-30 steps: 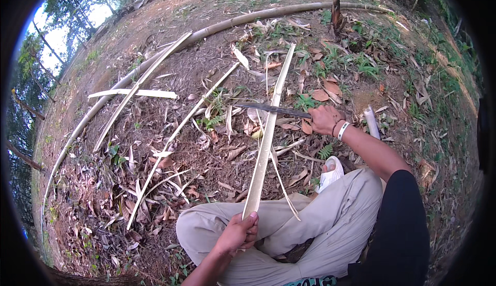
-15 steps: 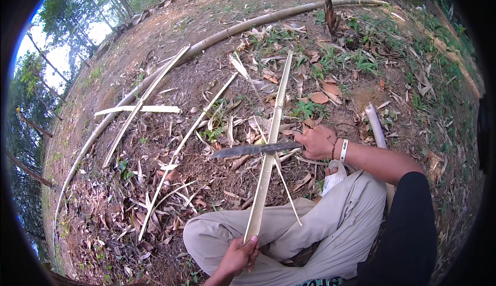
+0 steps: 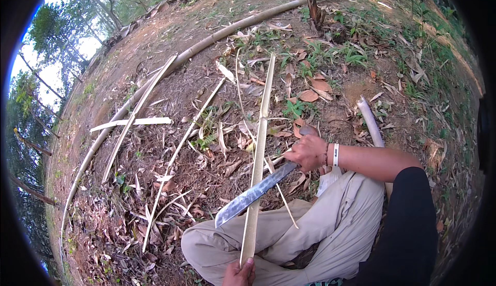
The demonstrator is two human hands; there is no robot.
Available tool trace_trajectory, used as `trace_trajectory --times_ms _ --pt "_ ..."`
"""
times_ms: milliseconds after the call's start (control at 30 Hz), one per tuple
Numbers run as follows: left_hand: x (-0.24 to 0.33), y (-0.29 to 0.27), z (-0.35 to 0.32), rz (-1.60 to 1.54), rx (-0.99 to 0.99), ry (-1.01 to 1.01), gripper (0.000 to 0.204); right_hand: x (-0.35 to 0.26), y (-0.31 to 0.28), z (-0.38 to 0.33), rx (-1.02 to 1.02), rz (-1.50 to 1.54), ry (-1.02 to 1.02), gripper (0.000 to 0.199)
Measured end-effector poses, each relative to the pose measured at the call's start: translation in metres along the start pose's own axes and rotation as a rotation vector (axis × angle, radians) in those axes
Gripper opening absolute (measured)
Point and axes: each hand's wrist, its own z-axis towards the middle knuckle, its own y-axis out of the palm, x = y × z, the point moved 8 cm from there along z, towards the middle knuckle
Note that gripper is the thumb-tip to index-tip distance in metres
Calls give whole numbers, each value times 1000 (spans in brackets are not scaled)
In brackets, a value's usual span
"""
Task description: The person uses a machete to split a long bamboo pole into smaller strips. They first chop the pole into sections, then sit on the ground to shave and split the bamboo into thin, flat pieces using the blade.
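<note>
My right hand (image 3: 306, 150) is closed round the handle of a machete (image 3: 256, 193), whose broad grey blade slants down to the left. The blade lies across a long split bamboo strip (image 3: 262, 136), over its lower half. At the strip's near end, close to my lap, my left hand (image 3: 239, 273) pinches it between thumb and fingers. The strip points away from me, its pale hollow inner side facing up. A thin pale sliver (image 3: 281, 195) runs beneath the strip and over my trousers (image 3: 330, 213). Whether the blade touches the strip I cannot tell.
Other split bamboo strips (image 3: 181, 144) lie on the leaf-covered ground to the left. A long bamboo pole (image 3: 248, 21) curves behind them. A thin tree trunk (image 3: 313, 4) stands at the back, and a shorter pale pole (image 3: 369, 118) lies to the right.
The machete has swung from nearly level to slanting, its tip coming down toward my lap. The view has shifted slightly, and my left hand sits lower in it, still on the strip.
</note>
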Motion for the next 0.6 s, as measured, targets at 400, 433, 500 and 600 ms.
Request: trace_trajectory --times_ms 400,433,500,600 --pt "62 -29 3 -635 -296 -593 29 74 -14 -68 112 255 784 26" --pt "86 -36 27 -717 -166 -463 27 77 -19 -76 160 298 789 26" --pt "129 -35 72 -885 -415 -502 28 85 -24 -80 272 398 775 27" --pt "138 -20 130 -1146 -408 -512 28 65 -43 -74 522 612 737 22"
